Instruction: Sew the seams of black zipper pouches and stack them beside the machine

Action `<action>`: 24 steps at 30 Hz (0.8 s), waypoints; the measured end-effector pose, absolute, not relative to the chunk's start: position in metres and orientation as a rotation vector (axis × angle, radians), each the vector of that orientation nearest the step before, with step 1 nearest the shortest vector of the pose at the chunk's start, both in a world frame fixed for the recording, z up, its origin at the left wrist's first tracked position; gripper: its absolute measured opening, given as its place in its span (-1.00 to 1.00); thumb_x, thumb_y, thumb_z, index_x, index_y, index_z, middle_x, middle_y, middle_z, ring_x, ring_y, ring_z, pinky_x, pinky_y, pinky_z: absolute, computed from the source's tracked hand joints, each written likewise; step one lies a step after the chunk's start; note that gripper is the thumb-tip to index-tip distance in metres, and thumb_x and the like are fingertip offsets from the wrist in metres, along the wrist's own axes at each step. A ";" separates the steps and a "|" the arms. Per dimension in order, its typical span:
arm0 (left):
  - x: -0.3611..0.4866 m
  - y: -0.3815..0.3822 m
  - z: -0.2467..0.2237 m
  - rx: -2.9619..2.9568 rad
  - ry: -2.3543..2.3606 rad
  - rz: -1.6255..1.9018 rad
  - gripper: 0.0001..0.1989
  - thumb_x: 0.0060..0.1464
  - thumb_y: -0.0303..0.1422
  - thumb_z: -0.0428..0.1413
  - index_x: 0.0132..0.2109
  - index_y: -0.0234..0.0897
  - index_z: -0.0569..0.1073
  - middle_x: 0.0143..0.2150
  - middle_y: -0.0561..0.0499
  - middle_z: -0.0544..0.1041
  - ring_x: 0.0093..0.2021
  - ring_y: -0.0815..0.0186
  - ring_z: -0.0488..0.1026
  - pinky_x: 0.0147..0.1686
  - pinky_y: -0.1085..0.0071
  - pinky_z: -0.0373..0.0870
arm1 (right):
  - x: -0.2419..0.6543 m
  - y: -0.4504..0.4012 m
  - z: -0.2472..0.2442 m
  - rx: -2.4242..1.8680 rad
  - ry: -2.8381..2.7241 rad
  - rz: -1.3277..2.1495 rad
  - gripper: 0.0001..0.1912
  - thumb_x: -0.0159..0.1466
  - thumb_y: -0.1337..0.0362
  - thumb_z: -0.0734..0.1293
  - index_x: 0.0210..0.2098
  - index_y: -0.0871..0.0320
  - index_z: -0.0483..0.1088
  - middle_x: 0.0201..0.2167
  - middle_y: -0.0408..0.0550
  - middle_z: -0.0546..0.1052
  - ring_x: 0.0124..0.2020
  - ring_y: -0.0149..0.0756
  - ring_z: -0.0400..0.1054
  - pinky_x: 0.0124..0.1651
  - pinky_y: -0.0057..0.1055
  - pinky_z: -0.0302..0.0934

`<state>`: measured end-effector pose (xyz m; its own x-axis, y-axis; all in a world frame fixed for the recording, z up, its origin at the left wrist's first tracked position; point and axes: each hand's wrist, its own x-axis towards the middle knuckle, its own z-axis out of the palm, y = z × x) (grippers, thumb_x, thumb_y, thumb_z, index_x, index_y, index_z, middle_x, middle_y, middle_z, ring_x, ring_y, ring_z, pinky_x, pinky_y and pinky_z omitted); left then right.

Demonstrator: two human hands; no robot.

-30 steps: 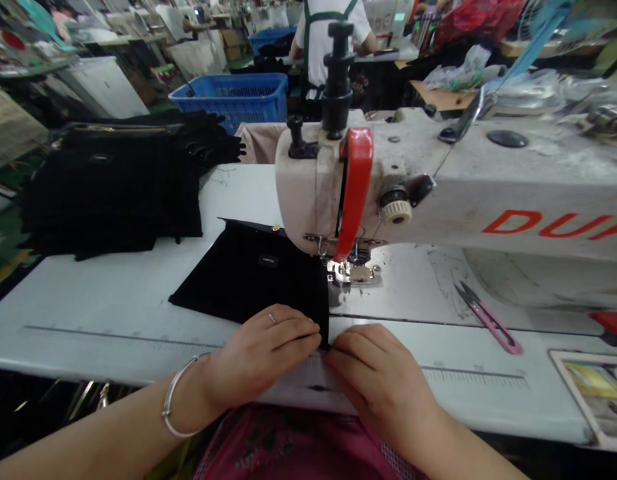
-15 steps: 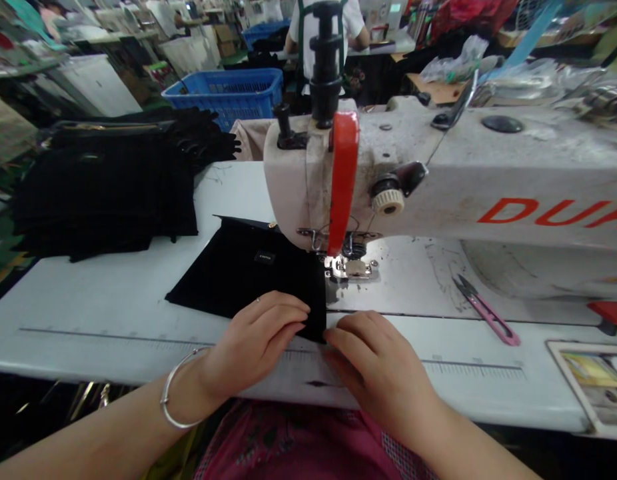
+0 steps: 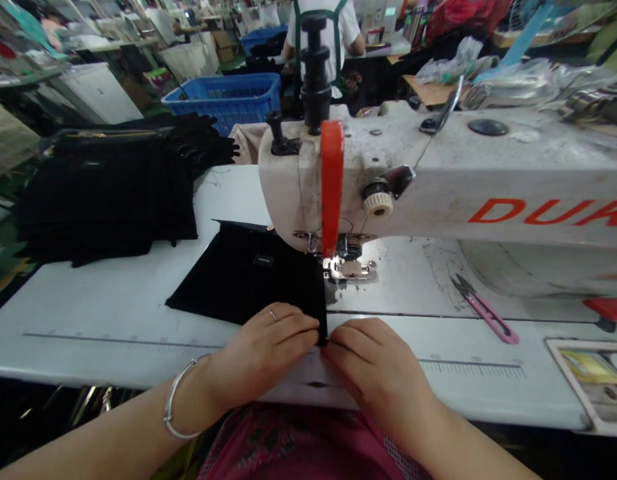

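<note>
A black fabric pouch piece (image 3: 238,273) with a small label lies flat on the white sewing table (image 3: 103,313). Its right edge runs up to the lit presser foot (image 3: 346,268) of the sewing machine (image 3: 438,167). My left hand (image 3: 268,347), with a ring and a silver bangle, has its fingers together on the near right corner of the pouch piece. Beside it, my right hand (image 3: 376,363) is closed with its fingertips pinching that same corner. The fingertips of both hands nearly meet there.
A stack of black pouch pieces (image 3: 103,193) stands at the table's left. Pink thread snips (image 3: 483,310) lie to the right, near a framed tray (image 3: 588,380). Behind are a blue crate (image 3: 223,97) and a seated person (image 3: 323,47).
My left hand has slid right along the pouch piece to its corner, meeting the right hand's fingertips. The camera view has shifted slightly; the pouch piece stays by the presser foot.
</note>
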<state>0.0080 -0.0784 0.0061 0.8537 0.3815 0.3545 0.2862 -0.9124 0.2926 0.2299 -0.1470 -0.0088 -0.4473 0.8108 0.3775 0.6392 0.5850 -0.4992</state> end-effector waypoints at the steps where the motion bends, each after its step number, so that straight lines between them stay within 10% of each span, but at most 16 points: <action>1: 0.008 -0.078 0.006 2.804 0.497 0.591 -0.78 0.27 -0.58 0.03 0.02 -0.38 0.43 0.02 -0.10 0.52 -0.02 0.20 0.42 0.02 0.20 0.44 | 0.231 -0.149 -0.009 -1.144 -2.207 0.399 -0.86 0.43 0.39 0.25 -0.12 0.19 0.45 -0.21 -0.06 0.50 -0.16 -0.21 0.31 -0.09 -0.22 0.23; 24: 0.011 -0.073 0.008 2.820 0.350 0.619 -0.76 0.32 -0.53 -0.02 0.05 -0.40 0.45 -0.01 -0.13 0.57 0.05 0.21 0.47 0.11 0.16 0.48 | 0.233 -0.151 -0.005 -1.128 -2.140 0.447 -0.86 0.38 0.43 0.29 -0.11 0.19 0.47 -0.22 -0.04 0.52 -0.16 -0.19 0.32 -0.09 -0.21 0.24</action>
<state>0.0107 -0.0727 0.0082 0.8822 0.2792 0.3792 0.1808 -0.9444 0.2745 0.2327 -0.1514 -0.0046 -0.4033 0.8233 0.3995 0.5945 0.5676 -0.5696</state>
